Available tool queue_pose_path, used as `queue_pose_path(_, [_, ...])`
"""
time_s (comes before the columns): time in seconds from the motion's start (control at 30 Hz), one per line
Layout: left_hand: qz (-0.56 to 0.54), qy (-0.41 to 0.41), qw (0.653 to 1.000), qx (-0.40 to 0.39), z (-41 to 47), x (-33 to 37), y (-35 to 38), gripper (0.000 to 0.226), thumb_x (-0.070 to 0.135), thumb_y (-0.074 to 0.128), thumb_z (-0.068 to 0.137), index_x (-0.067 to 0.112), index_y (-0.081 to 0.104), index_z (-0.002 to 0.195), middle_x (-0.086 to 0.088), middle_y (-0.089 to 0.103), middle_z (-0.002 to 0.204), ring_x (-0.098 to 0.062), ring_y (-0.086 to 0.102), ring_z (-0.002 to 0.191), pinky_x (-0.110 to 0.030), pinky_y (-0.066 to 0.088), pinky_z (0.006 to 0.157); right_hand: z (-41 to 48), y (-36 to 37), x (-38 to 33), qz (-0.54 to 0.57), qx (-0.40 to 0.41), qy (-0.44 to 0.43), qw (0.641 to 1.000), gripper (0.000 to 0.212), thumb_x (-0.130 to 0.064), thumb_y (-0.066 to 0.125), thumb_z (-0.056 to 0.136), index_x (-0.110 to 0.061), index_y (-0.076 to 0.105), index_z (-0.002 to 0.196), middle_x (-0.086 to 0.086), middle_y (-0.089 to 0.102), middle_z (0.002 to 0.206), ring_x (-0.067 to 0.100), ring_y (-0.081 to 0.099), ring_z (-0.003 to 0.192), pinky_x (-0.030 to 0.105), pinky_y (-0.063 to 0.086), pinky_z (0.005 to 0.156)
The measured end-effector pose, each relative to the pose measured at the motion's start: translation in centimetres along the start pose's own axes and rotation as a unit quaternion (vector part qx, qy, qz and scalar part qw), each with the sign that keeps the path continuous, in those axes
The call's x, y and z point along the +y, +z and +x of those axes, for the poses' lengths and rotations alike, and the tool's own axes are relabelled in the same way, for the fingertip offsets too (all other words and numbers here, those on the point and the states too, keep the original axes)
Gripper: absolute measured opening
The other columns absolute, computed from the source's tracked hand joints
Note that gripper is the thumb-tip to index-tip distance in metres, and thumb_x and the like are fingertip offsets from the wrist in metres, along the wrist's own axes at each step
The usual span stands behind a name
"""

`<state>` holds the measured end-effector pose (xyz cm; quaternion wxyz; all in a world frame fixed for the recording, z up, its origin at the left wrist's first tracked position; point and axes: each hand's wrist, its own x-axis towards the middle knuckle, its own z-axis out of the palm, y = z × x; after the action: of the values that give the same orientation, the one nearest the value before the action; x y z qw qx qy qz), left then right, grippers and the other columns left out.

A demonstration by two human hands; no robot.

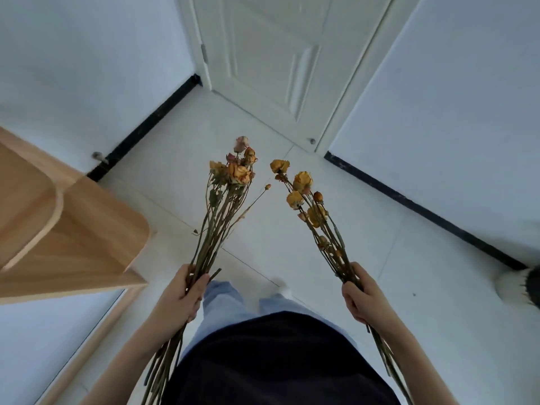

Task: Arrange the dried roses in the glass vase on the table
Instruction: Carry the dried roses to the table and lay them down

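Ahead, white door (277, 54) shut; wooden shelf (87, 223) beside left hand (178, 299); roses (239, 173) held.

Dried roses (239, 172) seen in faded orange-yellow, some pink — stems (215, 229) olive-brown. Door (271, 54) painted white; floor tiles (365, 229) pale white; skirting (423, 209) black. Cabinet (96, 229) finished in light wood grain. Trousers (222, 302) light blue, top (277, 361) dark navy.
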<state>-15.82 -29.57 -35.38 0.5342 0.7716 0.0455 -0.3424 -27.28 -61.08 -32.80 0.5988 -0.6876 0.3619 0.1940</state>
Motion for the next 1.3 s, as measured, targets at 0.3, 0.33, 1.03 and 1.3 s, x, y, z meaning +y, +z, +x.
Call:
queue_pose_path(0.3, [0.107, 0.041, 0.982, -0.152, 4.2, 5.9, 12.0, 0.014, 0.018, 0.048, 0.094, 0.019, 0.046, 0.081, -0.003, 0.042, 0.054, -0.010, 0.034, 0.036, -0.021, 0.030, 0.034, -5.6, -8.7, 9.4, 0.127, 0.143, 0.052, 0.980, 0.017, 0.001, 0.037, 0.089, -0.013, 0.046, 0.088, -0.003, 0.033, 0.051, 0.012, 0.026, 0.040, 0.021, 0.024, 0.036])
queue_pose_path(0.33, [0.123, 0.046, 0.976, -0.175, 4.8, 6.5, 13.1, 0.014, 0.018, 0.048, 0.094, 0.021, 0.046, 0.080, -0.005, 0.041, 0.054, -0.011, 0.033, 0.036, -0.021, 0.029, 0.034, -6.2, -9.2, 10.2, 0.148, 0.161, 0.057, 0.974, 0.019, 0.001, 0.036, 0.089, -0.015, 0.045, 0.084, -0.002, 0.032, 0.051, 0.012, 0.025, 0.040, 0.021, 0.023, 0.036])
queue_pose_path(1.03, [0.389, 0.079, 0.747, -0.533, 16.4, 22.9, 50.3, 0.018, 0.028, 0.048, 0.092, 0.010, 0.045, 0.093, -0.001, 0.046, 0.061, -0.007, 0.036, 0.039, -0.019, 0.030, 0.036, -10.9, -18.9, 18.5, 0.463, 0.469, 0.168, 0.733, 0.020, 0.002, 0.038, 0.090, -0.016, 0.047, 0.090, -0.004, 0.037, 0.049, 0.009, 0.029, 0.038, 0.021, 0.026, 0.035])
queue_pose_path(1.3, [0.448, 0.073, 0.654, -0.605, 13.4, 23.2, 64.2, 0.019, 0.030, 0.050, 0.090, 0.011, 0.047, 0.097, 0.003, 0.050, 0.057, -0.007, 0.041, 0.040, -0.019, 0.035, 0.037, -13.2, -22.8, 22.4, 0.512, 0.521, 0.203, 0.652, 0.022, 0.000, 0.039, 0.090, -0.018, 0.050, 0.097, 0.000, 0.040, 0.052, 0.008, 0.031, 0.037, 0.020, 0.028, 0.035])
